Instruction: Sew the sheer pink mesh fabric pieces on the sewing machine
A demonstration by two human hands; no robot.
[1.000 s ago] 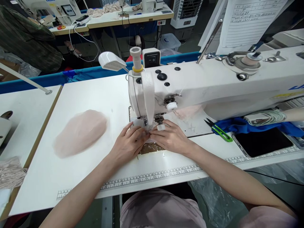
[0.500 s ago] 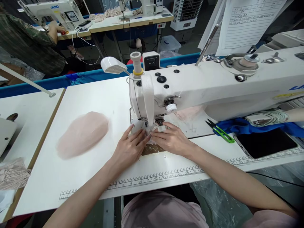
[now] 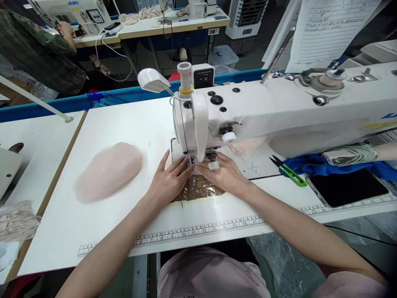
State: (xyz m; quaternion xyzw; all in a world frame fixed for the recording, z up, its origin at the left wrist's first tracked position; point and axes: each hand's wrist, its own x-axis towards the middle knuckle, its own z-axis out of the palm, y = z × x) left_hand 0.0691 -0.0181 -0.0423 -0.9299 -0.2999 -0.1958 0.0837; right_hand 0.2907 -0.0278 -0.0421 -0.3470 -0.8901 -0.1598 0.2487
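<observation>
Both my hands lie on the bed of a white sewing machine (image 3: pixel 279 107), on either side of its presser foot (image 3: pixel 194 159). My left hand (image 3: pixel 169 180) has its fingers stretched flat, pressing a small pale fabric piece (image 3: pixel 194 169) at the foot. From the right, my right hand (image 3: pixel 225 176) reaches in under a small white knob, its fingertips pressed together on the same piece. A shiny brown patch (image 3: pixel 198 188) on the table shows between my wrists. The needle itself is hidden behind the machine head.
A heap of pale pink fabric pieces (image 3: pixel 108 171) lies to the left on the white table (image 3: pixel 93 231). Green thread snips (image 3: pixel 290 171), blue cloth (image 3: pixel 310 165) and a dark phone (image 3: pixel 344 186) lie to the right. Another person (image 3: pixel 40 54) works at the back left.
Both hands have slid a little away from me, toward the presser foot, and more of the brown patch is uncovered behind them. The person at the back has moved an arm.
</observation>
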